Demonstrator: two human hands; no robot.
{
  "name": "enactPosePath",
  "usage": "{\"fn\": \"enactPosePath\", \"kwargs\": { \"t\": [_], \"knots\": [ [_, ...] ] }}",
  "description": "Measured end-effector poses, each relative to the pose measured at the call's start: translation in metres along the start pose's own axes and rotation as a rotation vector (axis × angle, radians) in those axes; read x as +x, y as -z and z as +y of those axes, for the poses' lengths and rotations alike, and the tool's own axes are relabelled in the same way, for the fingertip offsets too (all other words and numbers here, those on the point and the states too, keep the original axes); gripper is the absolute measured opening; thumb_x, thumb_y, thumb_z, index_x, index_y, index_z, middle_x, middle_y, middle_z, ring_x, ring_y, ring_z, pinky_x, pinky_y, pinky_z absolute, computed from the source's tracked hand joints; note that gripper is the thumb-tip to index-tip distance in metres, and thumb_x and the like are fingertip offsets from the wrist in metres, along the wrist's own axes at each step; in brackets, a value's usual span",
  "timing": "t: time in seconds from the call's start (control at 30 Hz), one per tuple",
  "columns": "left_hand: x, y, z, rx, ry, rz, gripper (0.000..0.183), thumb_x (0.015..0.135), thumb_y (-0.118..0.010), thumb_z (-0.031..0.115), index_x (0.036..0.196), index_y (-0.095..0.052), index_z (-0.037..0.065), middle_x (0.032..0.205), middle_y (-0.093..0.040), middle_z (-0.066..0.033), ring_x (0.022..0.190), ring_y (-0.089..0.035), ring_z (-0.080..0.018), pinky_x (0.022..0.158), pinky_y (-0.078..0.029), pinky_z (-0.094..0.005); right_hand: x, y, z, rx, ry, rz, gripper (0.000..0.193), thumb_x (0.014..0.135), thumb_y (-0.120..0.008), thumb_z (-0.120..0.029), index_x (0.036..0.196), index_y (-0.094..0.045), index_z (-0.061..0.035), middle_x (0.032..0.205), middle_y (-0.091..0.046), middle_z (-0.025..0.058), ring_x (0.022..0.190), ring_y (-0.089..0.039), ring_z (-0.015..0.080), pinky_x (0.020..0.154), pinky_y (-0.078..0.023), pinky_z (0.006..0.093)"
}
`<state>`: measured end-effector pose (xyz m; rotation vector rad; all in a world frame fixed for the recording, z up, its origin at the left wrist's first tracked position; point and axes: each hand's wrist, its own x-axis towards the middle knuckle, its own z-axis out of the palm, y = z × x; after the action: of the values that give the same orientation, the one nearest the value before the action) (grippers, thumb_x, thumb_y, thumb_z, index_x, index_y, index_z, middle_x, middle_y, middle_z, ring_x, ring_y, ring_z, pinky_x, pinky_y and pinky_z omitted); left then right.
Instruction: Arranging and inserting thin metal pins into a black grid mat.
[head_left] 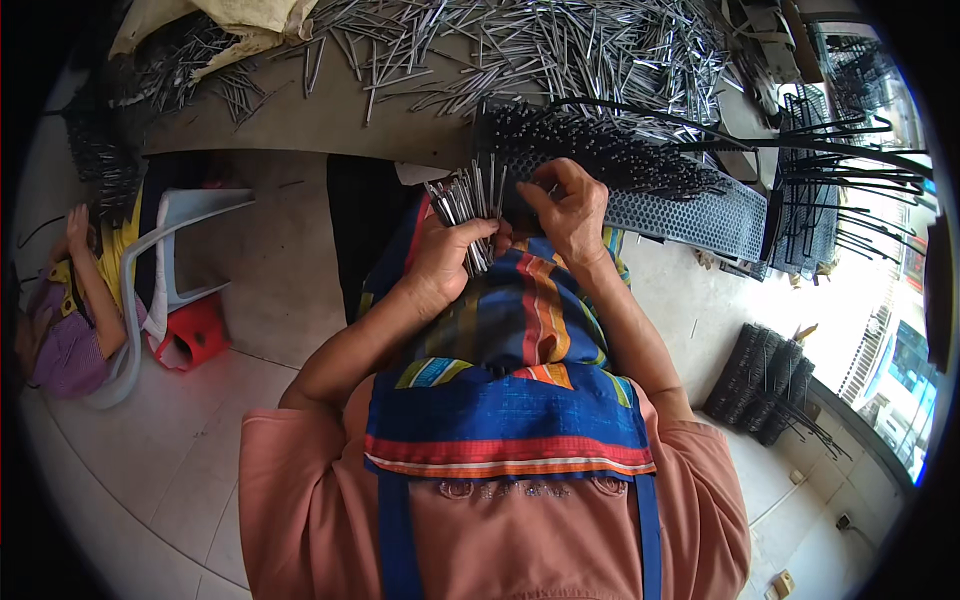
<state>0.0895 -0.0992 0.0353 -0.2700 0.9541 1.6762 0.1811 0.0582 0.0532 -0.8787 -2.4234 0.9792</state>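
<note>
A bundle of thin silvery metal rods [468, 200] stands upright in my left hand [440, 258], its fingers wrapped round them. One rod leans a little apart at the bundle's right side. My right hand [575, 215] is raised just right of the bundle, thumb and fingertips curled together in a pinch. What it holds, if anything, is too small to make out. Beyond that hand lies a grey perforated plate [690, 222] with round holes. Many dark rods [600, 150] stand packed in its far part. A colourful striped apron [510, 420] covers my lap.
A large heap of loose metal rods [560, 50] covers the table [420, 125]. Long black hooked bars [840, 150] stick out at the right. Black bundles [760, 385] stand on the floor. At the left, another person [85, 310] sits near a grey plastic chair [130, 300] and red stool [195, 332].
</note>
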Motion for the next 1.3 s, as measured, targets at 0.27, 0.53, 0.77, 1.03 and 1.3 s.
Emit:
{"fn": "enactPosePath", "kwargs": {
  "t": [0.27, 0.53, 0.77, 1.03, 1.3],
  "knots": [
    [-0.002, 0.006, -0.001, 0.072, 0.029, 0.043, 0.016, 0.083, -0.063, -0.002, 0.099, -0.064, -0.004, 0.085, -0.069, -0.0152, 0.072, -0.068, -0.0243, 0.066, -0.058, -0.0363, 0.022, -0.012, -0.002, -0.085, 0.27, 0.205, 0.012, 0.077, -0.074, -0.003, 0.087, -0.066, -0.0043, 0.073, -0.064, 0.0086, 0.061, -0.063, 0.0233, 0.055, -0.049, 0.031],
    [0.003, 0.01, -0.005, 0.103, 0.108, 0.131, 0.013, 0.081, -0.065, -0.002, 0.094, -0.065, -0.003, 0.08, -0.071, -0.0143, 0.066, -0.068, -0.0222, 0.058, -0.056, -0.0336, 0.033, -0.005, -0.008, -0.035, 0.318, 0.223, 0.009, 0.078, -0.073, -0.004, 0.086, -0.068, -0.0062, 0.076, -0.064, 0.0081, 0.063, -0.064, 0.0269, 0.055, -0.049, 0.0322],
    [0.006, 0.009, -0.003, 0.058, 0.118, 0.15, 0.012, 0.082, -0.064, -0.003, 0.094, -0.065, -0.002, 0.08, -0.07, -0.0138, 0.067, -0.068, -0.0226, 0.059, -0.056, -0.0333, 0.033, 0.002, -0.012, -0.289, 0.376, 0.144, 0.01, 0.076, -0.075, -0.012, 0.085, -0.071, -0.0075, 0.074, -0.065, 0.0083, 0.061, -0.065, 0.0247, 0.054, -0.049, 0.0306],
    [-0.001, -0.014, 0.0, 0.184, 0.033, -0.164, 0.027, 0.08, -0.064, -0.005, 0.106, -0.065, -0.001, 0.091, -0.071, -0.0122, 0.073, -0.069, -0.021, 0.062, -0.058, -0.0333, -0.008, 0.002, -0.002, 0.847, -0.546, -0.289, 0.006, 0.081, -0.072, -0.003, 0.08, -0.068, 0.0014, 0.063, -0.061, 0.0007, 0.049, -0.053, 0.0059, 0.043, -0.041, 0.0222],
    [-0.002, -0.014, -0.013, 0.376, -0.011, -0.079, 0.024, 0.081, -0.065, -0.004, 0.105, -0.066, 0.0, 0.093, -0.071, -0.0109, 0.075, -0.07, -0.0198, 0.064, -0.058, -0.0323, 0.002, 0.025, -0.002, 0.721, -0.522, -0.464, 0.003, 0.083, -0.069, 0.0, 0.084, -0.066, 0.0013, 0.067, -0.064, 0.002, 0.054, -0.058, 0.0066, 0.047, -0.044, 0.0205]
  ]
}}
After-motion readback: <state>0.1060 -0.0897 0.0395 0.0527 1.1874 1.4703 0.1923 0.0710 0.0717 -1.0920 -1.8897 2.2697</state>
